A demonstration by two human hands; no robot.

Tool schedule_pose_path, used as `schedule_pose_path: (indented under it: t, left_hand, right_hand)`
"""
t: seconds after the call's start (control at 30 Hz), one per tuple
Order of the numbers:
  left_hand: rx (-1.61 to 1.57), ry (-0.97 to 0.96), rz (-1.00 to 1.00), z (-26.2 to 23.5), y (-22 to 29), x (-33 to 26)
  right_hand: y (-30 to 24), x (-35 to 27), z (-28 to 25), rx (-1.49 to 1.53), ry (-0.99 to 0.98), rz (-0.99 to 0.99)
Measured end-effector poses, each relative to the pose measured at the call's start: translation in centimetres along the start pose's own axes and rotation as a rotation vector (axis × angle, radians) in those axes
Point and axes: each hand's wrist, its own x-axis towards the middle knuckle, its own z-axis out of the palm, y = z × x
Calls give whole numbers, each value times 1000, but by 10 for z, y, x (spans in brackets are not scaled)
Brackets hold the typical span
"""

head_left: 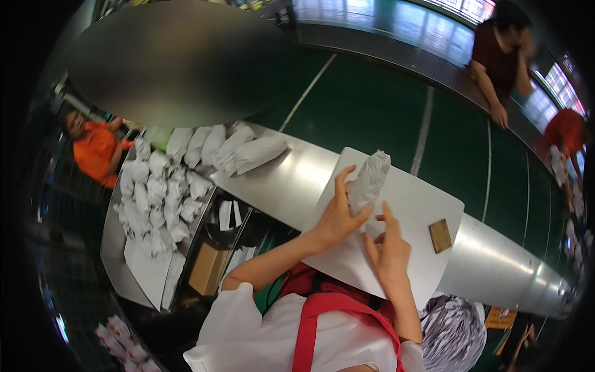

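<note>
A slim bundle wrapped in crumpled white paper (pixel 370 181) slants away from me above a stack of white paper sheets (pixel 406 214). My left hand (pixel 336 217) is at its near left side, the thumb by the lower end and the fingers along the left edge, partly hidden. It appears to grip the bundle loosely. Just right of the bundle's lower end, my right hand (pixel 390 251) is over the sheets with thumb and fingers apart and nothing between them. On the right part of the stack lies a small brown block (pixel 440 236).
Paper-wrapped bundles (pixel 158 192) fill a metal tray at left; several more (pixel 260 154) lie on the metal ledge (pixel 291 177). Beyond runs a green conveyor belt (pixel 372 105). A cardboard box (pixel 207 270) sits below left, a mass of paper (pixel 452 332) below right. People stand around.
</note>
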Motion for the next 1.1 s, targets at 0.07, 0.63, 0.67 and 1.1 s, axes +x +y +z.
schedule_pose_path:
  t: [0.07, 0.63, 0.67, 1.1]
  left_hand:
    - [240, 172, -90, -32, -22, -3]
    - [1269, 282, 216, -147, -86, 16]
    - [1308, 234, 176, -153, -89, 19]
    - [718, 114, 349, -57, -35, 61]
  right_hand:
    - [14, -3, -10, 21, 116, 51]
    - [83, -11, -62, -465, 209, 334]
    - [82, -10, -61, -428, 198, 320]
    - [93, -5, -57, -217, 221, 215]
